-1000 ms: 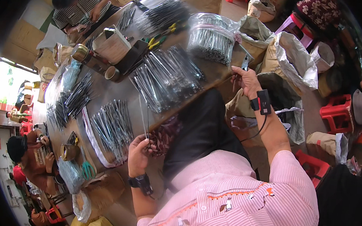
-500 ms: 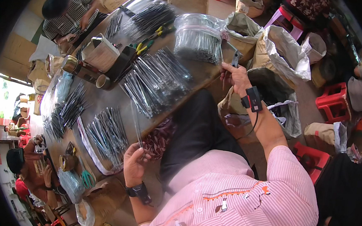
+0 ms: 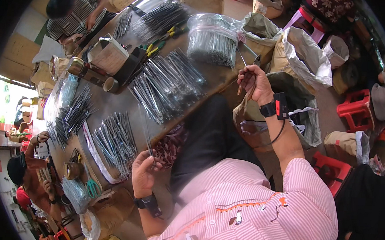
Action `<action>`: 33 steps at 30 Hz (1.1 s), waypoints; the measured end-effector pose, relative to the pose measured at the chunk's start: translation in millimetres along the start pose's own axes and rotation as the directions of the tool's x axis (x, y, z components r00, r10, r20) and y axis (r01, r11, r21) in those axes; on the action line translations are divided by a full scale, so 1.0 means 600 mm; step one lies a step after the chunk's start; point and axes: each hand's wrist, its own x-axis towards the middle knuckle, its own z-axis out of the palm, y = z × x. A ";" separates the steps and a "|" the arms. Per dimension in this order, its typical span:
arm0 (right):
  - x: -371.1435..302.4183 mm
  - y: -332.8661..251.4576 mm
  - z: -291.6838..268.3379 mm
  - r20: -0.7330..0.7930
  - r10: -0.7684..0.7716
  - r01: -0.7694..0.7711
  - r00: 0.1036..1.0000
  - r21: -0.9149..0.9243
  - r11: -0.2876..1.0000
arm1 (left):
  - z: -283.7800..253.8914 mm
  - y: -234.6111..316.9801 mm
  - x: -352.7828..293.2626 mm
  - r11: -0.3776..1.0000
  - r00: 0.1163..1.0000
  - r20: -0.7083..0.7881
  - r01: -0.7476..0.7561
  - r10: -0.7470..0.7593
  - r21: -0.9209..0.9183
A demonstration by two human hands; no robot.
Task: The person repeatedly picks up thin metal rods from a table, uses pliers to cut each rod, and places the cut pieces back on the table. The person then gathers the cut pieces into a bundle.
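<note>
My left hand [image 3: 144, 172] is closed on several thin metal strips [image 3: 145, 130] that point up over the table's edge. My right hand [image 3: 259, 85], raised beyond the table edge, is wrapped round a pair of pliers [image 3: 257, 60]. The pliers' jaws point away from me, and a thin rod [image 3: 241, 56] shows beside them; whether they grip it I cannot tell. Between my hands a large heap of dark, shiny metal strips [image 3: 168, 85] lies on the table [image 3: 113, 101]. A smaller heap of strips [image 3: 115, 143] lies left of it, beside a white band [image 3: 94, 153].
A plastic-wrapped bundle [image 3: 213, 43] stands at the far table edge. Yellow-handled pliers [image 3: 152, 50], a flask [image 3: 82, 70] and a cardboard box [image 3: 107, 56] are further back. Open sacks [image 3: 302, 56] and red stools [image 3: 356, 107] stand to the right. Co-workers [image 3: 77, 11] sit across the table.
My right hand has turned at the wrist and shifted slightly right and down, swinging the pliers with it. My left hand has barely moved. A co-worker at the left has raised an arm.
</note>
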 end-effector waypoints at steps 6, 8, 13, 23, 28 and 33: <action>0.043 -0.027 0.007 0.023 0.017 -0.019 1.000 0.079 0.997 | 0.017 -0.002 0.006 1.000 1.000 0.002 -0.003 0.003 -0.019; 0.066 -0.032 0.005 -0.046 -0.006 0.012 0.999 0.120 0.993 | 0.027 -0.007 0.008 1.000 0.999 0.036 -0.002 0.002 -0.014; 0.068 -0.028 -0.005 0.020 0.075 -0.076 0.997 0.039 0.996 | 0.044 -0.015 0.008 1.000 0.996 0.089 0.002 -0.005 0.027; -0.033 0.024 0.051 0.059 0.116 -0.093 0.992 -0.295 0.951 | 0.097 -0.024 0.033 0.996 0.977 0.202 0.064 -0.075 0.061; -0.088 0.061 0.114 0.177 0.144 -0.061 0.974 -0.407 0.912 | 0.132 -0.027 0.047 0.993 0.955 0.273 0.101 -0.114 0.062; -0.125 0.099 0.164 0.229 0.094 0.035 0.969 -0.500 0.865 | 0.163 -0.026 0.050 1.000 0.956 0.292 -0.019 0.011 0.023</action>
